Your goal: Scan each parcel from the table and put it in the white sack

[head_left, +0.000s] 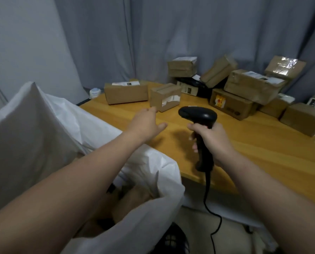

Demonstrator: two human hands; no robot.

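Wooden table (263, 149), boxes at 1 o'clock | left hand (145, 123) open, empty, near small box (165, 97) | right hand (210, 139) grips scanner (199, 114) | sack (153, 208) at 7 o'clock

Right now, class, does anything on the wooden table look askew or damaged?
Yes. In the far pile, one brown cardboard box sits tilted, propped on a black parcel; the large taped box beside it looks dented and crumpled.

i am holding my left arm out forward, my left hand (145, 123) palm down, fingers straight and thumb spread. my right hand (213, 142) is gripping the scanner (199, 113) by its handle, fingers curling round it.
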